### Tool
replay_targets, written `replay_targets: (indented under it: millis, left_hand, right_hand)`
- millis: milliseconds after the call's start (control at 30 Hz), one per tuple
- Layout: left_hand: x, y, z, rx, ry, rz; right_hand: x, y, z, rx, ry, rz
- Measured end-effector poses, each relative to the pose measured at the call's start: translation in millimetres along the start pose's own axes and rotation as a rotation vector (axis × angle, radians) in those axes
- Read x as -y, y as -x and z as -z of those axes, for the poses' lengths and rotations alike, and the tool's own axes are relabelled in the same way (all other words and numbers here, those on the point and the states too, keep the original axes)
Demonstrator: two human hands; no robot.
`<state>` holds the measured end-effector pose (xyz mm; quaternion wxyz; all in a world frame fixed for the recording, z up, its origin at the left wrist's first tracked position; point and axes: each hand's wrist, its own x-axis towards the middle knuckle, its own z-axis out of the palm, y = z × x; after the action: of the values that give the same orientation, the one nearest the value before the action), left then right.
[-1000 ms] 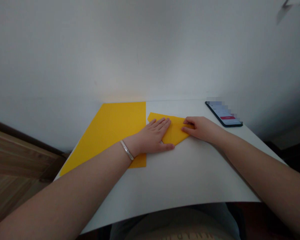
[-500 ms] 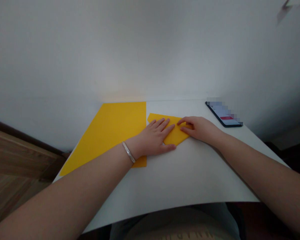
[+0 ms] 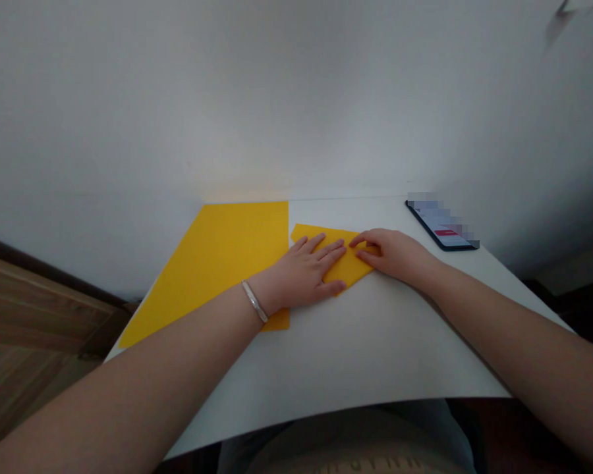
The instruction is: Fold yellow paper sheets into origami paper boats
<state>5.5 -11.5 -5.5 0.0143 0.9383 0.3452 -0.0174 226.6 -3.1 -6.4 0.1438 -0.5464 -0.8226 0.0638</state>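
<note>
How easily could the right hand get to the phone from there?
Probably yes: nothing visible stands between the right hand and the phone on the white table.

I see both bare forearms (image 3: 178, 359) slanting inward — the left hand (image 3: 299, 275) palm down, fingers spread and thumb held out, the right hand (image 3: 398, 253) loosely curled, its fingers bent, a small gap showing above the thumb.

Garment lettering (image 3: 370, 464), dim and illegible, phone screen (image 3: 432, 218), text unreadable
</note>
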Motion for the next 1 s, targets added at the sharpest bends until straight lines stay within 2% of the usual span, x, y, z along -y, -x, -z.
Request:
replay_targets:
  millis: [167,233,400,533,867,1000]
  left_hand:
    - [-0.7,-1.0,1.6,-0.033,0.0,-0.007]
    - [-1.0,-1.3,2.1,-0.039,0.005,-0.009]
    - [-0.7,-1.4,2.1,-0.089,0.009,-0.003]
    - [2.0,-1.8,2.7,-0.052,0.045,0.005]
    - [10.6,-7.0,9.5,0.194,0.14,-0.001]
    - [9.9,-6.8,7.2,0.181,0.126,0.019]
  right_hand:
    - [-0.1,1.0,1.9,-0.118,0.055,0.24]
    - [2.7,3.3,4.8,-0.125,0.044,0.336]
    - [16.2,12.1,12.4,0.116,-0.126,0.526]
    - [22.4,16.0,15.6,0.168,-0.12,0.527]
    - [20.6,16.7,15.6,0.192,-0.076,0.503]
    - [25.1,17.0,18.0,0.193,-0.063,0.509]
